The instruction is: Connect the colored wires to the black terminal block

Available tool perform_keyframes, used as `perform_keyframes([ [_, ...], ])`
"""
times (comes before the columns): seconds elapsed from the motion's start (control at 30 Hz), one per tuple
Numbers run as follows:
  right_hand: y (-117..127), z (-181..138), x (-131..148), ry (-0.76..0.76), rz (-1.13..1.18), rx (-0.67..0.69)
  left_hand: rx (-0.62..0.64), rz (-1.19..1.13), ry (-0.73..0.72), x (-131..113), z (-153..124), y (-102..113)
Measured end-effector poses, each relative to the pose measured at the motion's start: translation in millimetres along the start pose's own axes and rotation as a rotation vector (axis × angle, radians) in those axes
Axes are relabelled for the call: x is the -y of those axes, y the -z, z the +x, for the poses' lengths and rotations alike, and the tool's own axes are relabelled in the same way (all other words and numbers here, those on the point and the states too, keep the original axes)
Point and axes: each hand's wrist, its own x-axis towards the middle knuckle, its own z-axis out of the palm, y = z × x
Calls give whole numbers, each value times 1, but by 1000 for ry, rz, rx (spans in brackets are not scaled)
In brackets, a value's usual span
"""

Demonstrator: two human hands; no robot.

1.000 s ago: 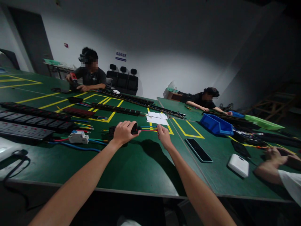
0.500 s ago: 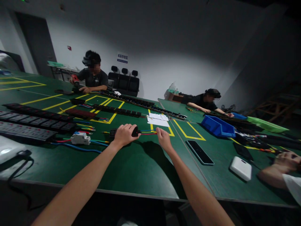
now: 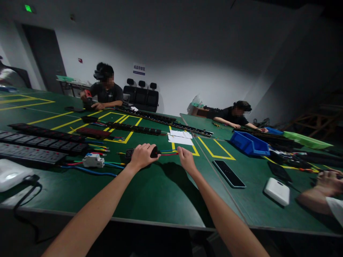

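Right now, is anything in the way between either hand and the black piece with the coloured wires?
Nothing visible: the left hand grips the black piece, and the right hand pinches its coloured wires.

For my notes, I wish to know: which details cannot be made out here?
In the head view:
Middle of the black unit: covered by the left hand.
Far ends of the coloured wires: hidden in the right hand.
Nearest co-worker: mostly cut off by the right edge.
Any print on the white block: too small.
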Motion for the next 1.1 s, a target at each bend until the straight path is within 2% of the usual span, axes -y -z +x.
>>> perform_keyframes([
  [0.57,-4,1,-4,12,-23,-7,23,39,8,0,0,-1],
  [1.1,-11,-4,-19,36,-205,144,138,57,-68,6,-2,-10],
])
